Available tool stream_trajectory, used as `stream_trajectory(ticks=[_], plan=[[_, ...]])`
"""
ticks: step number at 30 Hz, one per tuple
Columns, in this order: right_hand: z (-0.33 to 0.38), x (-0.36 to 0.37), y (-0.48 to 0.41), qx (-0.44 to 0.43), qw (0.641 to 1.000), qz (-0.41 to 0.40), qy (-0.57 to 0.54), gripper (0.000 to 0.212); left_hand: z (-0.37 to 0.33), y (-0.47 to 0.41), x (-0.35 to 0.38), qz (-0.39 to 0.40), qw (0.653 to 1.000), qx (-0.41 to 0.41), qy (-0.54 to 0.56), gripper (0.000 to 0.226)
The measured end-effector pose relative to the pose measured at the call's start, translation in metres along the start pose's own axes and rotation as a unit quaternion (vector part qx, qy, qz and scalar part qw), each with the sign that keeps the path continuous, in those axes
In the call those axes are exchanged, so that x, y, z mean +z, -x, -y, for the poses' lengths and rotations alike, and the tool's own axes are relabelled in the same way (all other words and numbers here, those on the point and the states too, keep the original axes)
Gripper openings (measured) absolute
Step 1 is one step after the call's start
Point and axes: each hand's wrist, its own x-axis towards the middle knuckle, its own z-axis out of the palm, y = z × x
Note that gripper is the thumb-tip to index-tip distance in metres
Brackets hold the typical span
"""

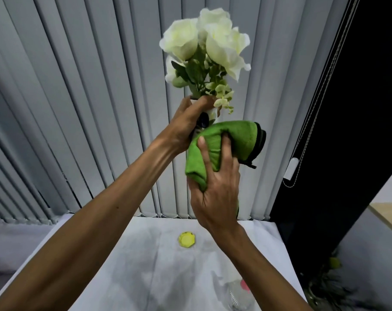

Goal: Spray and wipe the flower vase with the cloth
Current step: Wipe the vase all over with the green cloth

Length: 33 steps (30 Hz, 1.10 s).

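I hold a white flower vase (211,115) up in the air above the table, its body mostly hidden. White artificial roses (204,41) with green leaves rise from its mouth. My left hand (188,122) grips the vase around its neck. My right hand (215,187) is wrapped around a green cloth (233,140) with a dark edge, pressed against the lower part of the vase. A clear spray bottle (240,295) with a pink part lies blurred on the table at the lower right.
A table with a white cover (145,265) lies below my arms. A small yellow lid-like object (187,239) sits on it. Grey vertical blinds (78,97) hang behind, with a cord and dark window at the right. A plant (325,279) stands on the floor at the right.
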Motion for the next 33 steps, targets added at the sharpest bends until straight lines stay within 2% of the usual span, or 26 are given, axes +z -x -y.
stream_trajectory(ticks=[2, 3, 5, 7, 9, 12, 15, 18, 19, 22, 23, 26, 27, 33], plan=[[-0.002, 0.0, 0.001, -0.039, 0.998, 0.014, 0.046, 0.056, -0.001, 0.0, 0.0, 0.006, 1.0, 0.012, -0.001, 0.026], [-0.004, 0.001, 0.003, -0.057, 0.996, 0.017, 0.06, 0.056, -0.002, 0.0, -0.001, 0.003, 1.0, 0.01, 0.002, 0.026], [-0.006, 0.004, 0.012, -0.098, 0.991, 0.014, 0.09, 0.055, -0.001, -0.002, -0.002, 0.0, 1.0, -0.002, -0.003, 0.043], [-0.008, 0.008, 0.025, -0.133, 0.982, 0.014, 0.134, 0.053, -0.001, -0.001, 0.0, -0.023, 0.999, -0.027, -0.014, 0.075], [-0.011, 0.01, 0.037, -0.154, 0.973, 0.019, 0.169, 0.051, 0.0, 0.001, 0.001, -0.038, 0.998, -0.036, -0.024, 0.087], [-0.015, 0.012, 0.051, -0.164, 0.971, 0.022, 0.174, 0.046, 0.003, -0.001, -0.001, -0.002, 0.998, -0.038, -0.047, 0.059], [-0.018, 0.011, 0.062, -0.162, 0.976, 0.033, 0.145, 0.043, 0.008, -0.001, -0.004, 0.0, 0.997, -0.053, -0.051, 0.057], [-0.018, 0.008, 0.06, -0.145, 0.983, 0.036, 0.106, 0.048, 0.014, 0.0, -0.007, 0.034, 0.997, -0.045, -0.046, 0.027], [-0.017, 0.006, 0.053, -0.137, 0.986, 0.034, 0.093, 0.05, 0.013, 0.002, -0.007, 0.027, 0.998, -0.05, -0.04, 0.03], [-0.015, 0.001, 0.024, -0.117, 0.992, 0.025, 0.047, 0.053, 0.012, 0.006, -0.006, -0.01, 0.997, -0.075, -0.011, 0.078], [-0.014, -0.001, 0.014, -0.116, 0.992, 0.023, 0.034, 0.055, 0.012, 0.008, -0.006, -0.005, 0.997, -0.074, -0.004, 0.076], [-0.013, -0.003, -0.007, -0.121, 0.992, 0.02, 0.009, 0.06, 0.012, 0.009, -0.009, 0.049, 0.996, -0.074, 0.018, 0.027], [-0.013, -0.004, -0.011, -0.121, 0.992, 0.02, 0.005, 0.06, 0.011, 0.01, -0.009, 0.062, 0.995, -0.077, 0.026, 0.018], [-0.007, 0.001, -0.016, -0.095, 0.995, 0.026, -0.034, 0.059, 0.005, 0.014, -0.013, 0.07, 0.994, -0.067, 0.043, 0.016]])
